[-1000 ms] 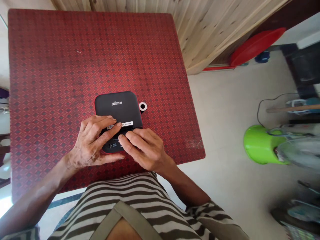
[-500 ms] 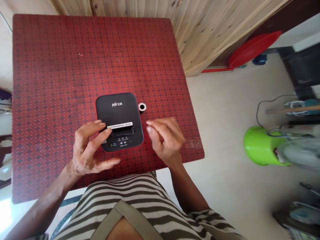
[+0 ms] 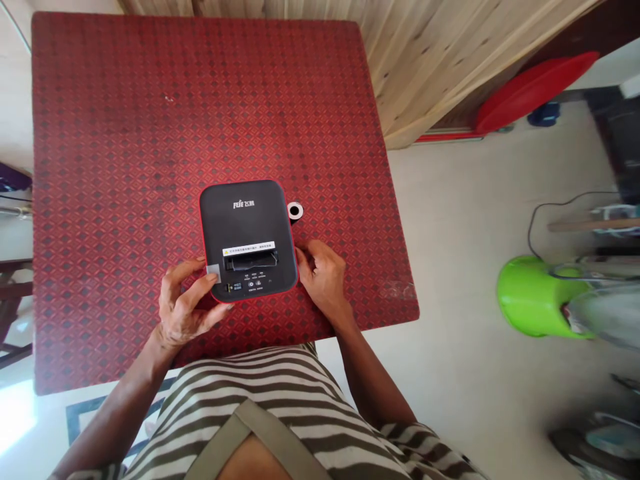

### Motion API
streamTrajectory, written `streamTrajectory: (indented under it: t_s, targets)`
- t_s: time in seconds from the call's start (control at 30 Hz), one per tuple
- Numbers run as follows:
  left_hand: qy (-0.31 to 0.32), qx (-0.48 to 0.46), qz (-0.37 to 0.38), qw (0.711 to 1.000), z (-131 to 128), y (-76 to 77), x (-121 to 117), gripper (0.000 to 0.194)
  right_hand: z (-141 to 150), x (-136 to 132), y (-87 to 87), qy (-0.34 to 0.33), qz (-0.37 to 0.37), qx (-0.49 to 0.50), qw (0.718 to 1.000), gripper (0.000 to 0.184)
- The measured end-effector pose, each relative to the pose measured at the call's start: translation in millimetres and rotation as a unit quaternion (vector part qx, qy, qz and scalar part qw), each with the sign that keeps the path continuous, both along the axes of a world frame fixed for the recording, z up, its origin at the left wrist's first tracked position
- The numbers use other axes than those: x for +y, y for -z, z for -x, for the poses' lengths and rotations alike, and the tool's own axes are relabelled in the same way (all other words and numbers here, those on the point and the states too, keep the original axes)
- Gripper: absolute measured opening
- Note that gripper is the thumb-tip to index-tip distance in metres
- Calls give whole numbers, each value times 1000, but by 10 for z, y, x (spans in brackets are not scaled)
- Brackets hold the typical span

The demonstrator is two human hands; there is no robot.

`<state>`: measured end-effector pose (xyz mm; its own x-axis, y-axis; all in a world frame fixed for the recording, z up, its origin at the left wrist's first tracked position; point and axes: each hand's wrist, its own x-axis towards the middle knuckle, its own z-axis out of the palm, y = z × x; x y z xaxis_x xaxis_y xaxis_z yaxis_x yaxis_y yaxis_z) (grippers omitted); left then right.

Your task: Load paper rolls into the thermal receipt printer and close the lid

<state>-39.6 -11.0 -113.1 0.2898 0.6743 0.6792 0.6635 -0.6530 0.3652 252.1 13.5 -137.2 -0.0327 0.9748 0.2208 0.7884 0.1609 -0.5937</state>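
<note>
A black receipt printer (image 3: 245,227) with a red rim lies flat on the red patterned table (image 3: 125,153). Across its upper face run a white logo, a white warning strip (image 3: 249,249) and a dark paper slot (image 3: 251,261). My left hand (image 3: 185,303) grips the lower left corner, its index finger by a small grey sticker (image 3: 213,272) and its thumb along the front edge. Against the right side my right hand (image 3: 323,273) is closed, thumb and curled fingers at the rim; its fingertips are partly hidden. Just beyond stands a small paper roll (image 3: 295,211) with a dark core.
Wood panelling (image 3: 420,60) borders the far side of the table. On the floor to the right are a bright green bucket (image 3: 530,293), a cable and a red round basin (image 3: 535,93) leaning on its edge.
My right hand has come in from the right to touch the printer's side. My left fingers have drawn back from the slot area to the lower left corner. The view has shifted slightly.
</note>
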Motion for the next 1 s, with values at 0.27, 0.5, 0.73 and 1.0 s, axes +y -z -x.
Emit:
streamTrajectory:
  t_s: [0.27, 0.5, 0.73, 1.0]
  targets:
    - [-5, -14, 32, 999, -17, -29, 13, 56, 9, 4, 1, 7, 6, 9, 1000, 30]
    - [-3, -79, 84, 993, -20, -3, 6, 51, 0, 6, -30, 2, 9, 33, 999, 28]
    - [7, -63, 70, 996, -31, -28, 21, 51, -18, 4, -333, 16, -36, 72, 997, 20]
    - [-1, -37, 30, 999, -11, 2, -2, 62, 399, 477, -1199, -237, -70, -137, 959, 24]
